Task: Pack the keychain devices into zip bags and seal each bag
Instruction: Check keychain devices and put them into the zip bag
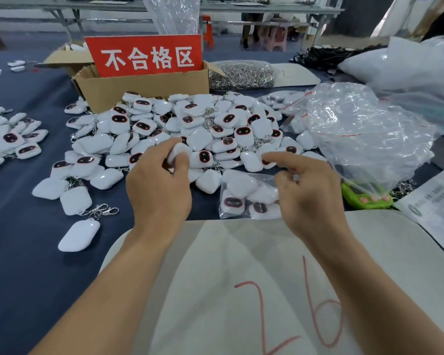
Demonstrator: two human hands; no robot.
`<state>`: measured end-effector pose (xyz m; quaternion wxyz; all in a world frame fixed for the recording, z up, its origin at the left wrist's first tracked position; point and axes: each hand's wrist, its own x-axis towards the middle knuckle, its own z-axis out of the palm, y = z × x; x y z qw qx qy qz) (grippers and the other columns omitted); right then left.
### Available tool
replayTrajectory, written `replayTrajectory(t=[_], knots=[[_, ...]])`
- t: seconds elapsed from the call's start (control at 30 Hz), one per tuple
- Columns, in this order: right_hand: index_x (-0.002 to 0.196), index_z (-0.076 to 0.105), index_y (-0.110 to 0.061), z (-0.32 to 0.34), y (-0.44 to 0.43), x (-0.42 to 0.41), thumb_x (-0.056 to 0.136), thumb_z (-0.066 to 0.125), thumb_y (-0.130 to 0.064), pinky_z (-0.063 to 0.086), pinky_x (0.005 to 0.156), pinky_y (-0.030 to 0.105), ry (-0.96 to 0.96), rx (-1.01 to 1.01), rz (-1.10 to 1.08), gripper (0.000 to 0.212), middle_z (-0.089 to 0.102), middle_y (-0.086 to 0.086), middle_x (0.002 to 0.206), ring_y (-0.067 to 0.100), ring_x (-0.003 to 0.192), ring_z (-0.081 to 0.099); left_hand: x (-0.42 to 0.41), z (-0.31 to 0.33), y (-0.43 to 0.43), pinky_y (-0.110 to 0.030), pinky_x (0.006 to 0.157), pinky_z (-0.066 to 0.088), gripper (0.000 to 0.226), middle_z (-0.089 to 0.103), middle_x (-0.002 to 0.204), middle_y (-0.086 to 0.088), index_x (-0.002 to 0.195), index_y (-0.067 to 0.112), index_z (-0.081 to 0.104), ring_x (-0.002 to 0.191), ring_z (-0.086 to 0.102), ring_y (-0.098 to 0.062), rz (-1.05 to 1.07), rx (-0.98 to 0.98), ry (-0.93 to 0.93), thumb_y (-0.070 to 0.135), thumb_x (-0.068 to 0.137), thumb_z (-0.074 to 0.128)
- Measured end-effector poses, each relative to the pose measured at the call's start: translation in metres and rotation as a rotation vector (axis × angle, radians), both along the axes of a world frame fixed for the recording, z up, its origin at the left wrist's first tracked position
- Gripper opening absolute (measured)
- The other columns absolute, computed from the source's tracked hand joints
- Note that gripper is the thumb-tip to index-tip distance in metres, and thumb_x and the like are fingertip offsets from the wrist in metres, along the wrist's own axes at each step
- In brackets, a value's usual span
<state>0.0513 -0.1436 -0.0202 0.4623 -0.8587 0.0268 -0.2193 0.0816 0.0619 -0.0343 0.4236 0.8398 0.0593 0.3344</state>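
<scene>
Head view: the left hand (159, 185) pinches one white keychain device (178, 151). The right hand (310, 193) grips the edge of a part-filled zip bag (241, 198) lying on the desk (23, 252). The limp bag could fold shut, snagging the device.

Red sign (144, 53) "不合格区"; sheet (215, 278) "26"

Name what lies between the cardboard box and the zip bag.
Head view: the heap of white keychain devices fills that stretch, from cardboard box to zip bag.
</scene>
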Motion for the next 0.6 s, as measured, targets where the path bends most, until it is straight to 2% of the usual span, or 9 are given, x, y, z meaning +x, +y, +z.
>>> replayTrajectory(t=[0.07,0.17,0.23,0.27,0.37,0.43,0.53,0.6], knots=[[0.107,0.080,-0.031,0.000,0.002,0.000,0.088,0.053,-0.003,0.036,0.047,0.009,-0.051,0.045,-0.014,0.043,0.069,-0.009,0.064,0.003,0.046,0.052,-0.005,0.003,-0.005,-0.002,0.082,0.041,0.028,0.066,0.091,0.026,0.119,0.034,0.074,0.087,0.059,0.001,-0.061,-0.088,-0.073,0.028,0.094,0.065],[0.099,0.077,-0.037,0.000,0.016,-0.006,0.093,0.060,-0.007,0.054,0.058,0.022,0.011,0.281,0.130,0.034,0.077,-0.011,0.081,0.006,0.058,0.067,-0.011,0.007,-0.019,-0.023,0.088,0.057,0.032,0.075,0.094,0.025,0.103,0.052,0.074,0.091,0.072,-0.001,-0.287,-0.311,-0.016,0.023,0.090,0.076],[0.088,0.078,-0.031,0.002,0.028,-0.009,0.093,0.064,-0.016,0.058,0.054,0.031,0.114,0.424,0.232,0.021,0.076,-0.001,0.074,0.017,0.056,0.070,-0.015,0.007,-0.026,-0.024,0.086,0.058,0.028,0.077,0.096,0.024,0.097,0.046,0.077,0.093,0.073,-0.002,-0.365,-0.295,-0.005,0.020,0.086,0.077],[0.083,0.079,-0.026,0.004,0.032,-0.010,0.094,0.064,-0.021,0.056,0.051,0.031,0.162,0.495,0.276,0.019,0.074,0.004,0.068,0.021,0.053,0.069,-0.017,0.007,-0.029,-0.025,0.086,0.058,0.026,0.077,0.097,0.022,0.097,0.041,0.078,0.095,0.073,-0.003,-0.397,-0.267,-0.011,0.019,0.084,0.076],[0.076,0.078,-0.011,0.006,0.034,-0.008,0.103,0.061,-0.030,0.054,0.049,0.028,0.304,0.792,0.326,0.036,0.071,0.015,0.067,0.024,0.052,0.068,-0.020,0.006,-0.036,-0.025,0.088,0.058,0.035,0.077,0.104,0.020,0.086,0.037,0.078,0.103,0.073,-0.004,-0.539,-0.316,-0.014,0.003,0.079,0.070],[0.088,0.075,-0.002,0.008,0.029,-0.005,0.102,0.060,-0.023,0.052,0.051,0.026,0.363,0.902,0.355,0.030,0.070,0.018,0.073,0.022,0.054,0.065,-0.019,0.006,-0.038,-0.022,0.088,0.057,0.043,0.077,0.107,0.017,0.078,0.033,0.076,0.105,0.073,-0.006,-0.609,-0.372,0.021,-0.009,0.079,0.066],[0.090,0.074,-0.005,0.009,0.020,-0.001,0.097,0.059,-0.006,0.044,0.051,0.021,0.413,0.969,0.368,0.016,0.068,0.009,0.073,0.014,0.053,0.055,-0.019,0.006,-0.037,-0.022,0.083,0.058,0.058,0.080,0.101,0.007,0.069,0.029,0.069,0.099,0.076,-0.013,-0.689,-0.483,0.059,-0.027,0.078,0.057],[0.087,0.073,-0.007,0.009,0.017,0.000,0.096,0.059,-0.002,0.046,0.054,0.021,0.437,0.983,0.383,0.017,0.069,0.008,0.073,0.015,0.058,0.057,-0.018,0.007,-0.036,-0.023,0.080,0.059,0.046,0.080,0.097,0.002,0.072,0.025,0.067,0.095,0.077,-0.016,-0.694,-0.552,0.066,-0.021,0.078,0.068]])
